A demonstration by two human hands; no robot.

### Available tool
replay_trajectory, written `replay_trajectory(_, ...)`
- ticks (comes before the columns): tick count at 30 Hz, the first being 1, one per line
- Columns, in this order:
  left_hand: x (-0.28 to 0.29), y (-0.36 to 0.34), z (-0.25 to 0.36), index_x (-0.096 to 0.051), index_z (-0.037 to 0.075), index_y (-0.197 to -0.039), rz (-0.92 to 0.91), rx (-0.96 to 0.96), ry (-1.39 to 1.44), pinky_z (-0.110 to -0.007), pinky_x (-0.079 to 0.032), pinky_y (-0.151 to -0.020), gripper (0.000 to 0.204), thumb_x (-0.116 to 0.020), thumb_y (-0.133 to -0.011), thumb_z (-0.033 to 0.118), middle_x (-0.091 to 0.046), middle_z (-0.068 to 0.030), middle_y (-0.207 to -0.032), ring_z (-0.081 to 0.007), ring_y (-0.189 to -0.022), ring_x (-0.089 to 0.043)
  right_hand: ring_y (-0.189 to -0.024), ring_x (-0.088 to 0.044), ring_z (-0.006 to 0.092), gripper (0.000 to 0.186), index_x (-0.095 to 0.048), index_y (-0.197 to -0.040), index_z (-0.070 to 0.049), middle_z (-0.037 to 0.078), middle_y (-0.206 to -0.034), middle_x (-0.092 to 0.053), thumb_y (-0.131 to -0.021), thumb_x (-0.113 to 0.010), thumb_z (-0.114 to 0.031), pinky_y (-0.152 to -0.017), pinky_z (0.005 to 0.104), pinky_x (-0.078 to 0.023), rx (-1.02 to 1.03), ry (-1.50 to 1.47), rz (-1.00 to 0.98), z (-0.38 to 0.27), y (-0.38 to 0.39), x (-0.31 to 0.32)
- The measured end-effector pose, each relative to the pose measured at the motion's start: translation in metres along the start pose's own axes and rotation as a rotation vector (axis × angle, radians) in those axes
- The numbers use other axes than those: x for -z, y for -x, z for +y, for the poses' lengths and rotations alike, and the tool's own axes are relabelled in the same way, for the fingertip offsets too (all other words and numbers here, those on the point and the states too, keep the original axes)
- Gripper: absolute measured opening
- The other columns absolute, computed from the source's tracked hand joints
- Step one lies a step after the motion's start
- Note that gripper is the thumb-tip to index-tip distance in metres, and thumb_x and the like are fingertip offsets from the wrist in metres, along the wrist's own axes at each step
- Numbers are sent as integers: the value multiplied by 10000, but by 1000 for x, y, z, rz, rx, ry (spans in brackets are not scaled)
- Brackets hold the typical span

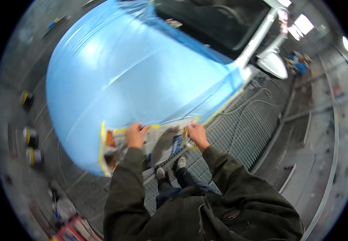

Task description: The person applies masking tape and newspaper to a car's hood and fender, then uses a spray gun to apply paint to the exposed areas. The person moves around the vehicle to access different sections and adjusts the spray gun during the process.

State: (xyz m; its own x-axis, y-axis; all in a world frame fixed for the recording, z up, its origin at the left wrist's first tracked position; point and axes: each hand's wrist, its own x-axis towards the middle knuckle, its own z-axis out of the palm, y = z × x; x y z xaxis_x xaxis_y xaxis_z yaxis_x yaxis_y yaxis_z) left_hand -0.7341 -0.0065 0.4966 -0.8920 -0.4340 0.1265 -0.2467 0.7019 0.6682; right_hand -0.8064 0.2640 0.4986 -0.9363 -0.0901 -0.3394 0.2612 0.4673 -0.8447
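Light blue plastic film (142, 76) covers the hood of a white car. Along its near edge hangs a sheet of printed newspaper (164, 144), edged with strips of yellow masking tape (101, 146). My left hand (135, 135) rests at the paper's upper edge, beside the yellow tape there, its thumb apart from the fingers. Nothing shows gripped in it, though its fingertips are partly hidden. At the paper's right end, my right hand (198, 135) closes around a roll of yellow masking tape (189, 141). The roll hangs partly behind the fingers.
A windshield (206, 24) and white side mirror (273, 65) lie at the far right. A pale hose (242, 105) crosses the floor grating (246, 136). Several cans (31, 136) stand on the left. A red box (75, 229) sits at lower left. My shoes (161, 173) are below the paper.
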Motion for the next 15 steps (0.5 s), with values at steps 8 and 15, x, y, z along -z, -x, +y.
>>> replay_trajectory(8, -22, -15, 57, -500, 43, -666, -62, -150, -209, -445, -396, -563, 474, -846, -640, 367, -530, -111, -652, -337, -633, -512, -723, -660, 343, 351, -705, -772, -7, 155, -681, -672, -819, -530, -307, -706, 443, -513, -241, 416, 38, 199, 93, 149)
replay_trajectory(15, -12, -20, 37, -539, 18, -685, -160, -78, -87, -399, -413, -547, 417, -838, -678, 309, -562, -116, -638, -290, -577, -515, -767, -674, 303, 348, -733, -781, -43, 137, -703, -690, -810, -546, -335, -772, 411, -527, -781, 432, 62, 300, 199, 177)
